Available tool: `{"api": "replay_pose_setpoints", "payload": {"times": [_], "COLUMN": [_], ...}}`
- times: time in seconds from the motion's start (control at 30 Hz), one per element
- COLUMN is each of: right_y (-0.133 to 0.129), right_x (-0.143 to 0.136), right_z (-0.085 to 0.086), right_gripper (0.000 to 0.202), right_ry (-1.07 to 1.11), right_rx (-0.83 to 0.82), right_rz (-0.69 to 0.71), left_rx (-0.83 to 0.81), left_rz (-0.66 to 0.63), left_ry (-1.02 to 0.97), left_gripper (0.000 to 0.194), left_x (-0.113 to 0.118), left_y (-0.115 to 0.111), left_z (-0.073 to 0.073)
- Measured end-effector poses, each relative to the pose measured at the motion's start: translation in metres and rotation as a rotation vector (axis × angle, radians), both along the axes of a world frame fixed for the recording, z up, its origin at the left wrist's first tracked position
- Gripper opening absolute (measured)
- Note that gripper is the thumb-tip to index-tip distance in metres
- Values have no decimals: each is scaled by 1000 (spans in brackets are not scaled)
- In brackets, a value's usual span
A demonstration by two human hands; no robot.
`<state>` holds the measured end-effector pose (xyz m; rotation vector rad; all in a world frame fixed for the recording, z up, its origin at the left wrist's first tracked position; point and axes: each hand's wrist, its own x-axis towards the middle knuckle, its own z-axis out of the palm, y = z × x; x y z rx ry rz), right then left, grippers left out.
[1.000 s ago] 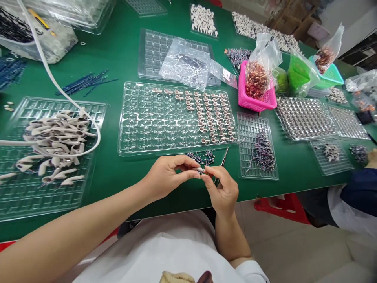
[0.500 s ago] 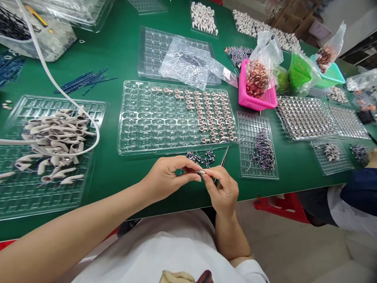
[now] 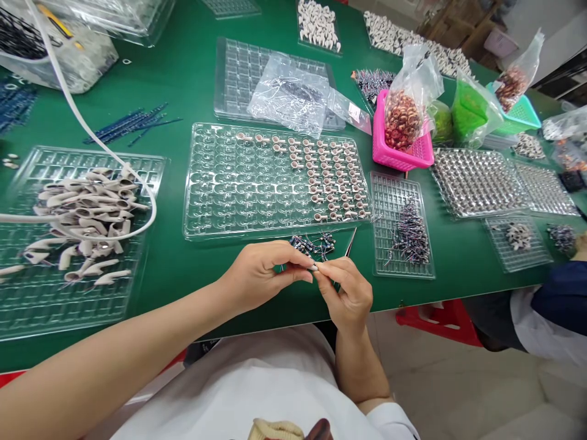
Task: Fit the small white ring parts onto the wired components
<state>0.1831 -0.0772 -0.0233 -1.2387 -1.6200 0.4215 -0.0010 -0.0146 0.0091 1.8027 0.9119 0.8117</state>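
Note:
My left hand (image 3: 263, 272) and my right hand (image 3: 346, 290) meet above the table's near edge. Both pinch a small pale part (image 3: 314, 267), mostly covered by my fingertips; its exact kind cannot be made out. A pair of metal tweezers (image 3: 351, 242) shows behind my right hand, and whether it is held or lies on the table is unclear. Just beyond my fingers is a small pile of dark wired components (image 3: 316, 244). Farther out, a clear compartment tray (image 3: 220, 229) carries rows of pale spoon-shaped pieces (image 3: 330, 173) on its right side.
At left, a tray (image 3: 110, 315) bears pale curved shells (image 3: 87, 208), with a white cable (image 3: 73, 113) looping over. To the right are a tray of wired parts (image 3: 410, 235) and a pink basket (image 3: 403, 160). A co-worker's sleeve (image 3: 562, 299) shows at far right.
My hands stay almost in place, with the fingertips shifting slightly around the small pale part. The surroundings shift a little with the camera.

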Motion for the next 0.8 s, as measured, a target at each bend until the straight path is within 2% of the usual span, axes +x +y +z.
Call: {"api": "replay_pose_setpoints", "payload": {"times": [0.33, 0.47, 0.63, 0.7, 0.8], "right_y": [2, 3, 3, 3, 2], "right_x": [2, 2, -3, -4, -5], "right_z": [-2, -3, 1, 4, 7], "right_gripper": [35, 34, 16, 10, 11], "right_ry": [-230, -279, -153, -52, 72], "right_rx": [87, 93, 30, -54, -149], "right_rz": [-11, -7, 6, -8, -81], "left_rx": [-20, -108, -354, -369, -297], "left_rz": [15, 9, -45, -61, -49], "left_ry": [55, 55, 34, 33, 66], "left_gripper": [8, 9, 14, 22, 30], "left_x": [0, -1, -2, -3, -3], "left_y": [3, 4, 5, 5, 5], "left_z": [-1, 0, 5, 6, 7]}}
